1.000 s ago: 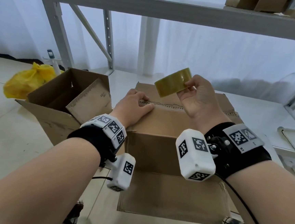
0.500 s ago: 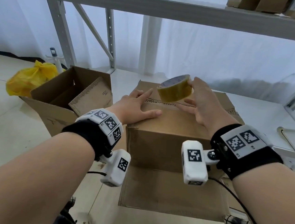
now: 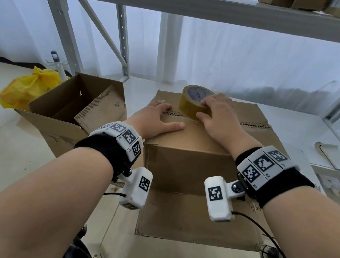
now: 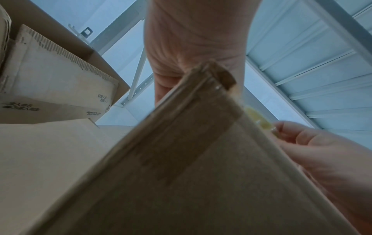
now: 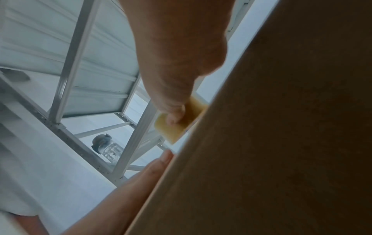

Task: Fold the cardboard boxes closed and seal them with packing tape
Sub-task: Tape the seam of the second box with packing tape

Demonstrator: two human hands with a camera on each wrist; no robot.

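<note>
Two hands working on the closed cardboard box (image 3: 186,138), left hand (image 3: 155,119) lying flat and pressing the flaps, right hand (image 3: 217,116) gripping the tape roll (image 3: 192,104) on the seam

pale floor (image 3: 8,156), closed cardboard box (image 3: 184,165), open box (image 3: 64,109), yellow bag (image 3: 24,87)

Both forearms are bare, no sleeves being worn. A black fabric band (image 3: 101,149) is strapped around the left wrist, and a matching black band (image 3: 279,183) around the right wrist. Each band is topped by a row of white blocks printed with black square markers (image 3: 128,136). Below each band, a white boxy camera housing (image 3: 136,187) bearing another marker is hung from a small bolted joint. A thin black cable (image 3: 259,227) is led from the housing (image 3: 219,198) under the right band.
</note>
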